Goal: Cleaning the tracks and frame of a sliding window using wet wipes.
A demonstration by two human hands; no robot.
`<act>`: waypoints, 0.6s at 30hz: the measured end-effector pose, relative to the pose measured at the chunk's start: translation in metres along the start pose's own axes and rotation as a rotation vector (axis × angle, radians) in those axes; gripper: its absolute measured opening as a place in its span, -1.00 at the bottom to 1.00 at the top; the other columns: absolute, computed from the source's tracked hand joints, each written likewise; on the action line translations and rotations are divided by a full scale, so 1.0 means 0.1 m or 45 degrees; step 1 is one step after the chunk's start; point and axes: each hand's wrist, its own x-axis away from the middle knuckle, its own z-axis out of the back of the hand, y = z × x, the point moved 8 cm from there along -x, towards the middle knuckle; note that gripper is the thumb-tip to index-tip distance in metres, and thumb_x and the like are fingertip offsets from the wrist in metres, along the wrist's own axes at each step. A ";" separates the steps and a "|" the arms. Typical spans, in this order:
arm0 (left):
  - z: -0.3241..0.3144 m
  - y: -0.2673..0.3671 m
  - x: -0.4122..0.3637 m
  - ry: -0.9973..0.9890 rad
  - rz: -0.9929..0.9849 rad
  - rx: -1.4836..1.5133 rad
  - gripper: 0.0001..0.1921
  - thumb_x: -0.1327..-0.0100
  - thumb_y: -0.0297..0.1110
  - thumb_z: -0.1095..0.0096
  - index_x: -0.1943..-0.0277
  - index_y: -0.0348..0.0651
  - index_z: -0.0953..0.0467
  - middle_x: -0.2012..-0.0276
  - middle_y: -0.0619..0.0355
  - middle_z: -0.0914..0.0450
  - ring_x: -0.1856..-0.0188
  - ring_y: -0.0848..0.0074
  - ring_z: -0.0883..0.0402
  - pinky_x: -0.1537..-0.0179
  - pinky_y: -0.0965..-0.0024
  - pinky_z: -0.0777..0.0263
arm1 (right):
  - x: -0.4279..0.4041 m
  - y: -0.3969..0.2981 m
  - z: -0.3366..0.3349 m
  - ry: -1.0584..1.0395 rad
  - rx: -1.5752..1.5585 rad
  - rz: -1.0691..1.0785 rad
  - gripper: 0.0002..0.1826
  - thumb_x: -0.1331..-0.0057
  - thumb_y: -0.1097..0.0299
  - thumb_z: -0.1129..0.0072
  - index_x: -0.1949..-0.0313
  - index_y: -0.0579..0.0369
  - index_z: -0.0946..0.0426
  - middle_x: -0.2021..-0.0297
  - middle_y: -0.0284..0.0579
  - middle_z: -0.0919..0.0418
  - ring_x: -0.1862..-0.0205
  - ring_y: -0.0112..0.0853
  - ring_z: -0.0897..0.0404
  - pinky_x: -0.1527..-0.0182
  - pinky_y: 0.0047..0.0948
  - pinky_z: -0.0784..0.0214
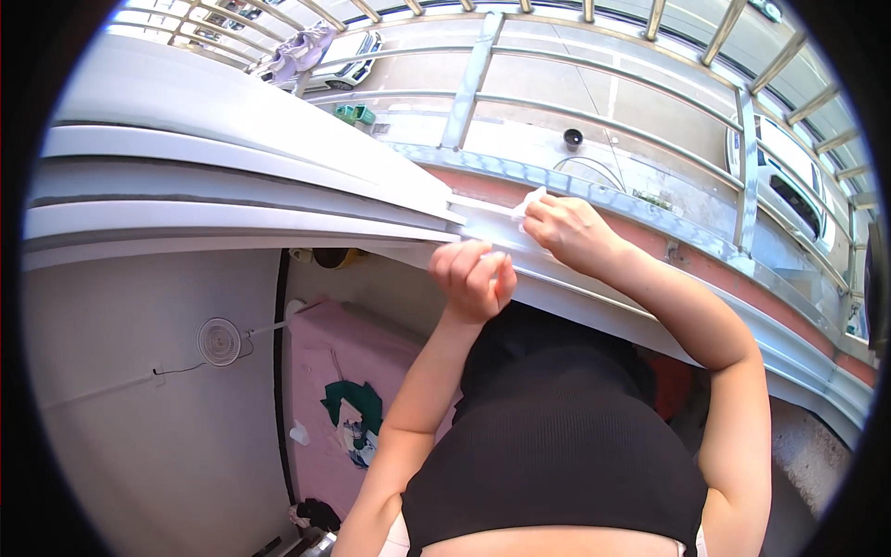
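My right hand [567, 230] pinches a crumpled white tissue or cloth [527, 203] above the white window track [498, 233]. My left hand [475, 278] is curled at the inner side of the sill, just below the end of the white sliding window frames [418, 233]. Its fingers are bent in and slightly blurred. A small pale patch shows at them, and I cannot tell whether they hold anything. The track runs from the frame ends under my right forearm toward the lower right.
Outside stands a metal security grille [605, 122], with a ledge and a street below. Parked cars [793, 188] and a black bucket [573, 139] are down there. Indoors, a pink-covered bed [313, 390] holds green clothing [355, 404]. A white fan [219, 341] is by the wall.
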 end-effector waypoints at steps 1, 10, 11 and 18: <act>0.18 0.03 -0.07 0.054 -0.034 -0.025 -0.77 -0.17 -0.46 -0.18 0.14 -0.15 -0.31 0.05 0.01 -0.43 0.04 0.24 -0.39 0.01 0.19 -0.27 | 0.03 0.03 0.06 -0.061 0.014 -0.017 -0.93 -0.12 0.48 -0.12 0.38 0.16 -0.53 0.37 -0.10 -0.54 0.21 -0.28 -0.61 0.21 -0.37 -0.52; 1.31 -1.21 -0.58 0.666 0.405 -0.322 -0.50 -0.49 -0.21 0.18 -0.29 -0.44 -0.13 -0.17 -0.19 -0.25 -0.28 0.16 -0.21 -0.21 0.14 -0.16 | -0.94 0.22 0.98 0.431 -1.176 -0.189 -0.87 -0.19 0.43 -0.33 0.28 0.13 -0.60 0.41 -0.20 -0.61 0.38 -0.43 -0.57 0.30 -0.47 -0.41; 1.16 -1.05 -0.80 0.415 0.251 -0.757 -0.47 -0.52 -0.06 0.32 -0.29 -0.35 -0.21 -0.21 -0.15 -0.26 -0.27 0.20 -0.28 -0.26 0.12 -0.18 | -1.11 0.16 1.14 0.592 -1.218 -0.100 -0.87 -0.19 0.43 -0.34 0.28 0.13 -0.60 0.41 -0.22 -0.60 0.40 -0.48 -0.54 0.31 -0.50 -0.40; 1.03 -1.04 -0.80 0.647 0.629 -0.494 -0.39 -0.53 0.08 0.50 -0.29 -0.28 -0.25 -0.15 -0.13 -0.39 -0.14 0.25 -0.46 -0.10 0.22 -0.42 | -1.62 -0.11 1.56 1.216 -1.105 0.227 -0.87 -0.14 0.51 -0.36 0.30 0.15 -0.63 0.32 -0.17 -0.62 0.33 -0.38 -0.59 0.29 -0.47 -0.46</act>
